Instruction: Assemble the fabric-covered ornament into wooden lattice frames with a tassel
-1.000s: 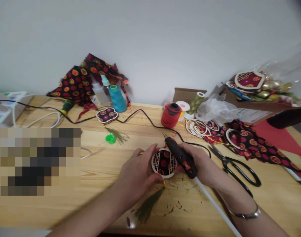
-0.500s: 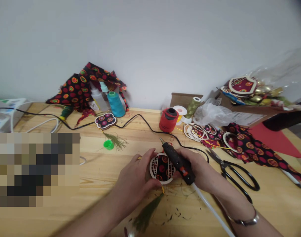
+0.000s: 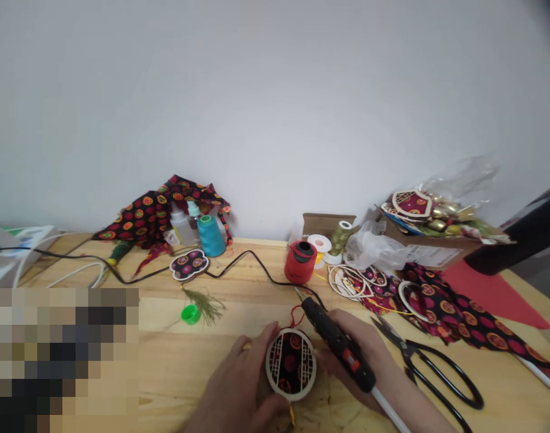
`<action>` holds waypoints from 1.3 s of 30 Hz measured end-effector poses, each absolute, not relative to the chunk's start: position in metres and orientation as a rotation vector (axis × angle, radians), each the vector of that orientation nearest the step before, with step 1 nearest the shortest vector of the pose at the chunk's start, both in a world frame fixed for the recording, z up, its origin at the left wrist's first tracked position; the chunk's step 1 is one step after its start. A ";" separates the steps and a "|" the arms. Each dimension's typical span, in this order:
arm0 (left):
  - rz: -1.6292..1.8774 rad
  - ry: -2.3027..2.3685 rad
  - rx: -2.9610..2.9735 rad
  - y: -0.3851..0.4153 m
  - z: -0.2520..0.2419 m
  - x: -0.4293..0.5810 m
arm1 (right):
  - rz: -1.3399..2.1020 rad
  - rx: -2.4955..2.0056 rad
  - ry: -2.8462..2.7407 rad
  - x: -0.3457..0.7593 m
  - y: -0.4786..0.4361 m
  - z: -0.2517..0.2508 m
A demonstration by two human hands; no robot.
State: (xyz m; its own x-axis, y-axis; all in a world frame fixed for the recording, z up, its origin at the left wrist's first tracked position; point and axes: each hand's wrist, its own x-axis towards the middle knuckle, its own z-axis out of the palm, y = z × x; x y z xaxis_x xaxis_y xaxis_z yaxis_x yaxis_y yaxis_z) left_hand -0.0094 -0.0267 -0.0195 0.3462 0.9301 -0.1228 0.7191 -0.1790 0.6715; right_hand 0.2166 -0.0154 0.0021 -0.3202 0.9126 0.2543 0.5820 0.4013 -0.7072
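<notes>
1. No word, number or brand can be read anywhere.
2. Cardboard box at the right: a white label is stuck on its side (print too small and blurred to make out).
3. Clear bottle beside the blue thread cone: a pale, yellowish label shows on it, its lettering illegible.
4. Round ornament: circular motifs mark its dark cloth; whether they are written characters or plain pattern cannot be told.
</notes>
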 end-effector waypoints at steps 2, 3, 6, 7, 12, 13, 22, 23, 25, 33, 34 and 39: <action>0.432 1.432 1.965 -0.027 -0.020 -0.011 | 0.691 -1.285 -2.005 0.216 -0.015 0.003; 0.441 1.429 1.961 -0.027 -0.019 -0.011 | 0.713 -1.303 -1.987 0.216 -0.014 0.003; 0.455 1.414 1.940 -0.028 -0.014 -0.012 | 0.777 -1.346 -1.948 0.218 -0.014 0.005; 0.462 1.419 1.938 -0.028 -0.011 -0.011 | 0.780 -1.337 -1.954 0.218 -0.014 0.005; 0.463 1.414 2.025 -0.030 -0.001 0.000 | 0.780 -1.291 -1.983 0.220 -0.013 0.003; 0.458 1.421 2.038 -0.030 -0.001 0.003 | 0.785 -1.285 -1.974 0.219 -0.013 0.002; 0.351 1.517 2.088 -0.029 -0.004 0.018 | 0.703 -1.252 -1.983 0.215 -0.013 -0.001; 0.338 1.525 2.087 -0.029 -0.004 0.018 | 0.697 -1.245 -1.988 0.215 -0.013 -0.001; 0.321 1.541 2.084 -0.029 -0.003 0.019 | 0.687 -1.242 -1.992 0.215 -0.014 -0.002; 0.297 1.562 2.076 -0.029 0.001 0.021 | 0.662 -1.204 -1.971 0.215 -0.012 -0.007; 0.290 1.566 2.078 -0.029 0.000 0.021 | 0.661 -1.204 -1.975 0.215 -0.012 -0.007; 0.299 1.598 2.112 -0.029 -0.002 0.021 | 0.676 -1.228 -2.005 0.215 -0.012 -0.007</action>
